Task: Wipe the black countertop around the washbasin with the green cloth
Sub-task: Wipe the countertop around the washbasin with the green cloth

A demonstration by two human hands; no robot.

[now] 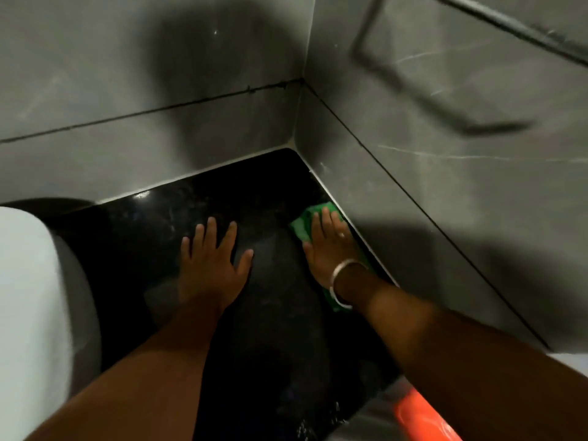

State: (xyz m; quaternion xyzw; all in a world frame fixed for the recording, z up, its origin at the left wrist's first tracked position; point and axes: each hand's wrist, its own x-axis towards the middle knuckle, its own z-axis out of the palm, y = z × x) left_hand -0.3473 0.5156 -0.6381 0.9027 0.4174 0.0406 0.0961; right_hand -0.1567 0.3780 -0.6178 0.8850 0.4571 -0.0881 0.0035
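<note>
The black countertop (273, 329) fills the corner between two grey walls. The green cloth (302, 226) lies flat on it against the right wall, mostly hidden under my right hand (331, 246), which presses down on it with flat fingers. A silver bangle circles that wrist. My left hand (211, 259) rests palm-down with spread fingers on the bare countertop, to the left of the cloth and apart from it. The white washbasin (35, 313) shows its rounded rim at the left edge.
Grey tiled walls (159, 128) close in the counter at the back and right. A dark metal towel rail (445, 100) hangs on the right wall above. An orange object (420, 415) sits below the counter's front edge at the bottom right.
</note>
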